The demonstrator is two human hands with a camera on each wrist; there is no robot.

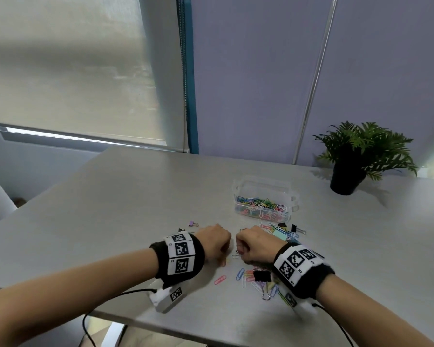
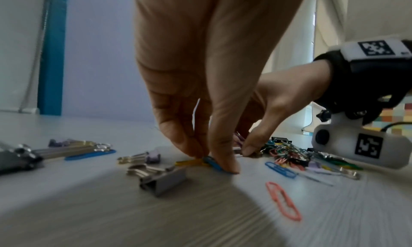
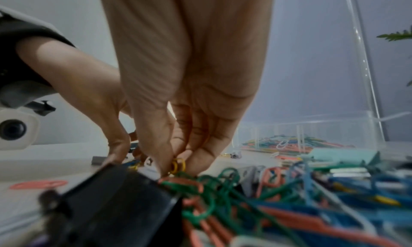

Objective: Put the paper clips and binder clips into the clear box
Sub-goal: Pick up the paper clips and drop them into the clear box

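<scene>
The clear box stands on the table beyond my hands, with several coloured paper clips inside; in the right wrist view the clear box is at the right. My left hand pinches a blue paper clip lying on the table beside a yellow one. My right hand pinches a yellow paper clip at the edge of a tangled clip pile. In the head view the left hand and right hand are close together, knuckles up, with their fingertips hidden.
Loose paper clips and a black binder clip lie near the front edge by my right wrist. A grey binder clip and a pink paper clip lie near my left hand. A potted plant stands far right.
</scene>
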